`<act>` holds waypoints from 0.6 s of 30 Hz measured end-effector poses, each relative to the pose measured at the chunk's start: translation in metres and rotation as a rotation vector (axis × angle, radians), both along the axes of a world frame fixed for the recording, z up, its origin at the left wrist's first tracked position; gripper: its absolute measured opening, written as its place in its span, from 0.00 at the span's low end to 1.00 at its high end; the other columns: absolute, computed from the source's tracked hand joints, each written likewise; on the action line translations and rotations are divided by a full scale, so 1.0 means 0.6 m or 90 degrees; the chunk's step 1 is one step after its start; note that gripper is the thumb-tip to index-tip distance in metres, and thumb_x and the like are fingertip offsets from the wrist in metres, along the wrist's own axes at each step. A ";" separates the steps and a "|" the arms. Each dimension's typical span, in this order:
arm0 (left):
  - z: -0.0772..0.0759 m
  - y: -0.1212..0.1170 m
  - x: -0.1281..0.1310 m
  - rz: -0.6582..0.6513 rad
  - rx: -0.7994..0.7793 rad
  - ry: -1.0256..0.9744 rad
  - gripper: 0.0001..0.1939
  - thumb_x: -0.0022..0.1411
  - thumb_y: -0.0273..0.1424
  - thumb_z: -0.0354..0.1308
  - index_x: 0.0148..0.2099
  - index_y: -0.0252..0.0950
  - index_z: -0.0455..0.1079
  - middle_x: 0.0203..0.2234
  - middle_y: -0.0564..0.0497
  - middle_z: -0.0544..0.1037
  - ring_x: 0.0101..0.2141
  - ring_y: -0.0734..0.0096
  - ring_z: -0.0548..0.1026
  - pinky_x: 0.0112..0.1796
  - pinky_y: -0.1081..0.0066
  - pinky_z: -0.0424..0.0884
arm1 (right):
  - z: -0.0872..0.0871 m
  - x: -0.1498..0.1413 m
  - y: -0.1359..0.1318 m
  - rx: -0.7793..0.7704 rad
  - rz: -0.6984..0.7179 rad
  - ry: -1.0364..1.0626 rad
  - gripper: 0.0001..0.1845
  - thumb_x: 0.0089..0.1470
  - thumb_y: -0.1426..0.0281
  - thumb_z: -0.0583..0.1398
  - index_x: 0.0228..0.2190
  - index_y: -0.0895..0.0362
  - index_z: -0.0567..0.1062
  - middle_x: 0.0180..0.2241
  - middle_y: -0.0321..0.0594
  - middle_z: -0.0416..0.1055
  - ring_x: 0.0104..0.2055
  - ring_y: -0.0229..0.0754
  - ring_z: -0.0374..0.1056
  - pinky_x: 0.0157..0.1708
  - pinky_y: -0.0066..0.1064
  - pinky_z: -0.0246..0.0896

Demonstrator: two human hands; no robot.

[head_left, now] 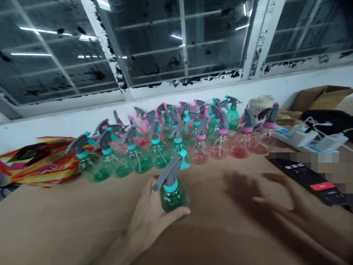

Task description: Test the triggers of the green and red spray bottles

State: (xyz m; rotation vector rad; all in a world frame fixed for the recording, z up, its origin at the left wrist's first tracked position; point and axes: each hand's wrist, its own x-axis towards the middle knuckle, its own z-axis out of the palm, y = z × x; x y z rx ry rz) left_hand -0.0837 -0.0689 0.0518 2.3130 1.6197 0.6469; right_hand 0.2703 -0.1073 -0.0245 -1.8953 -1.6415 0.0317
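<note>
My left hand (pixel 154 217) is wrapped round the body of a green spray bottle (pixel 176 197) with a grey and turquoise trigger head, thumb across its front. The bottle is upright but leans slightly, and its base is hidden by the hand. Over the table at the right, my right hand (pixel 292 206) holds nothing; its thumb and fingers are apart and somewhat blurred. In front of the hands stand several more spray bottles: green ones (pixel 139 160) with turquoise collars at the left, pink ones (pixel 200 151) with pink collars at the right.
A red and yellow plastic bag (pixel 59 176) lies at the left. At the right are a phone (pixel 300 175) showing a timer, a power strip (pixel 284 134) with white plugs, a white tub (pixel 260 105) and a cardboard box (pixel 320 97). Windows line the wall behind.
</note>
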 end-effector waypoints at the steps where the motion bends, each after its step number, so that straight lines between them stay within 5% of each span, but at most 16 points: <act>1: 0.002 -0.004 0.000 -0.013 -0.002 -0.014 0.32 0.51 0.50 0.59 0.52 0.38 0.57 0.45 0.40 0.68 0.48 0.46 0.67 0.47 0.44 0.63 | 0.014 -0.044 0.008 -0.012 0.137 0.030 0.30 0.45 0.48 0.58 0.48 0.47 0.62 0.49 0.44 0.67 0.51 0.54 0.63 0.50 0.47 0.59; 4: 0.011 -0.007 -0.005 -0.059 -0.009 -0.102 0.37 0.52 0.46 0.60 0.58 0.41 0.49 0.53 0.41 0.63 0.54 0.50 0.61 0.53 0.46 0.57 | 0.044 -0.165 0.037 -0.145 0.398 0.113 0.37 0.46 0.50 0.59 0.54 0.48 0.57 0.55 0.43 0.62 0.56 0.52 0.58 0.53 0.48 0.55; 8: 0.024 0.013 -0.016 -0.093 -0.070 -0.259 0.41 0.52 0.41 0.62 0.62 0.45 0.43 0.60 0.43 0.56 0.58 0.54 0.57 0.56 0.50 0.56 | 0.055 -0.265 0.078 -0.097 0.524 0.205 0.49 0.37 0.49 0.65 0.56 0.52 0.53 0.57 0.48 0.57 0.59 0.55 0.51 0.54 0.53 0.51; 13: 0.044 0.035 -0.015 -0.164 -0.100 -0.312 0.39 0.51 0.35 0.64 0.61 0.48 0.49 0.57 0.48 0.62 0.55 0.57 0.62 0.54 0.54 0.60 | 0.054 -0.315 0.104 -0.057 0.614 0.245 0.47 0.35 0.52 0.67 0.55 0.51 0.56 0.55 0.45 0.59 0.59 0.54 0.51 0.55 0.53 0.49; 18: 0.050 0.042 -0.009 -0.168 -0.060 -0.287 0.27 0.53 0.34 0.62 0.54 0.45 0.60 0.43 0.52 0.75 0.41 0.63 0.74 0.45 0.60 0.71 | 0.063 -0.339 0.111 -0.047 0.680 0.250 0.44 0.35 0.52 0.67 0.53 0.48 0.61 0.55 0.41 0.61 0.58 0.53 0.54 0.56 0.52 0.48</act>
